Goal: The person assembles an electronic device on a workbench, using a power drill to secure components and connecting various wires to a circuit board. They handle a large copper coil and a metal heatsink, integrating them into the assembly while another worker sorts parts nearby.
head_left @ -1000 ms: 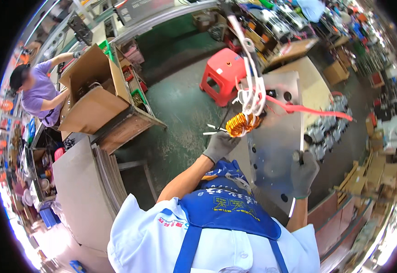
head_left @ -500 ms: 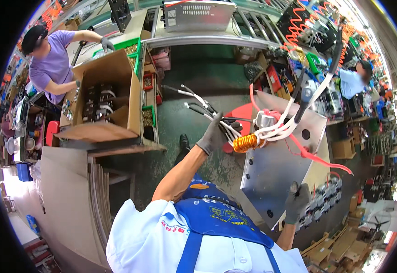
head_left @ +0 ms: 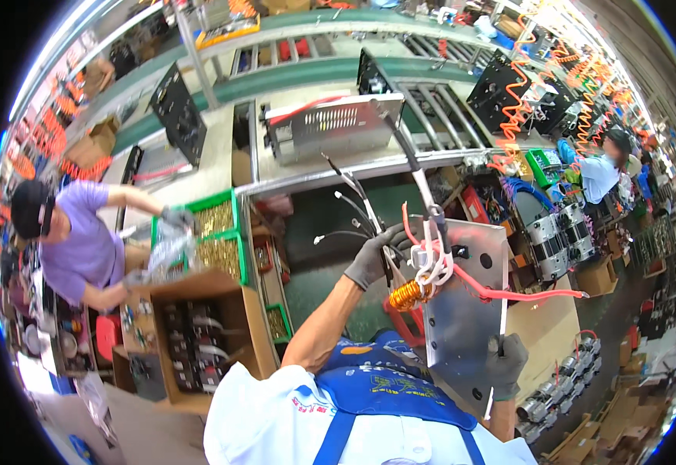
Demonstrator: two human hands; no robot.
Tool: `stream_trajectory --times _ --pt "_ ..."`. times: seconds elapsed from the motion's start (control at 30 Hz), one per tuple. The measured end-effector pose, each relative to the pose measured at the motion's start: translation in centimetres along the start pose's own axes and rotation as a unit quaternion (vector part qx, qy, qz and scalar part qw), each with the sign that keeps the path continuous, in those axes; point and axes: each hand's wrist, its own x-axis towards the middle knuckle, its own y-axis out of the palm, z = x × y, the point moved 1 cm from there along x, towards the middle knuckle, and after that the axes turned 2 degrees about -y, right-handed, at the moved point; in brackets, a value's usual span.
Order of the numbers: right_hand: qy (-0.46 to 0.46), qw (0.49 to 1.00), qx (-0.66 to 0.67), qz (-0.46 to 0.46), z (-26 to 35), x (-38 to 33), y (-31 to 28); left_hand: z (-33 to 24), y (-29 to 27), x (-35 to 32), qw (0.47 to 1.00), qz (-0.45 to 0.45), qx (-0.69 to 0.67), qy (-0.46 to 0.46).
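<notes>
My left hand (head_left: 370,262) is closed round a bundle of black and white wires (head_left: 366,209), whose loose ends fan out beyond my fingers. The wires run to an orange copper coil (head_left: 406,295) and looped white cables (head_left: 434,267) over a silver sheet-metal panel (head_left: 466,322). A thick red cable (head_left: 520,294) sticks out to the right over the panel. My right hand (head_left: 506,366) is closed on the panel's near right edge, thumb on its face; its other fingers are partly hidden.
Ahead runs a roller conveyor (head_left: 438,116) carrying a vented metal chassis (head_left: 334,128). At left, a co-worker in purple (head_left: 86,240) handles a clear plastic bag (head_left: 173,244) beside green bins (head_left: 218,221) and an open carton (head_left: 252,333). Metal parts (head_left: 562,384) line the lower right.
The view has tilted up, showing more of the conveyor. My hands, the panel and the wires have stayed together, the panel now more upright. A plastic bag shows in the co-worker's hands.
</notes>
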Motion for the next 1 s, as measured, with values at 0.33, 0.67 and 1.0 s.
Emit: stream_trajectory --times 0.33,0.67,1.0 --pt "-0.040 0.999 -0.032 -0.006 -1.2 19.2 7.5 -14.8 2.9 13.4 0.966 -0.202 0.141 0.081" --pt "-0.292 0.955 0.022 0.043 3.7 53.3 15.3 -36.1 1.7 21.9 0.848 -0.232 0.245 0.410" --pt "-0.583 0.811 0.033 0.049 19.0 80.1 27.9 -54.0 3.4 21.1 0.735 -0.274 0.074 0.616"
